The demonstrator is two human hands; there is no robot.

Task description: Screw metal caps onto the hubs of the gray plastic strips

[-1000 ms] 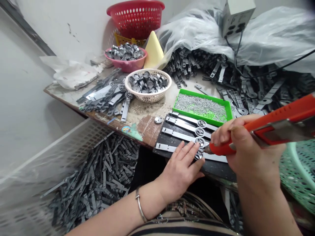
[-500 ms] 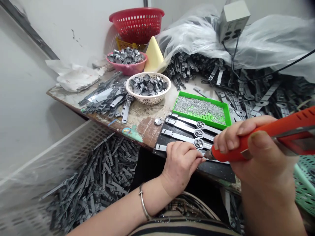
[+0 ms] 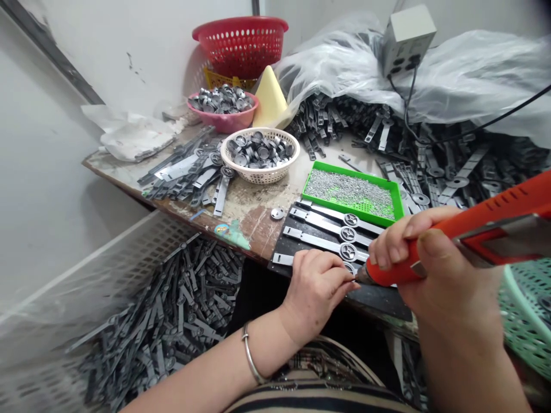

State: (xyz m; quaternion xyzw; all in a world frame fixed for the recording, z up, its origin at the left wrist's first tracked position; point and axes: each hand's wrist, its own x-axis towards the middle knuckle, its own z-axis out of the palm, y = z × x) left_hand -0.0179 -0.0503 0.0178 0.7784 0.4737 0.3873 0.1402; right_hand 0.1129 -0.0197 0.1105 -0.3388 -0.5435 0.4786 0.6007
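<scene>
Orange screwdriver (image 3: 495, 215), tip at nearest grey strip (image 3: 279, 259)

We are in a small assembly workshop, a bench for piecework; we see a worn, paint-stained table (image 3: 253, 206) heaped with grey metal strips (image 3: 430, 155) of one pattern; more of them fill a mesh crate (image 3: 129, 246) below its edge; a white basket (image 3: 258, 175) and a pink bowl (image 3: 224, 121) hold round metal caps; a green tray (image 3: 399, 199) carries tiny screws; an orange power screwdriver (image 3: 473, 229) points at a black mat (image 3: 379, 298); a grey power box (image 3: 402, 37) with cables sits above plastic sheeting (image 3: 473, 69).
</scene>
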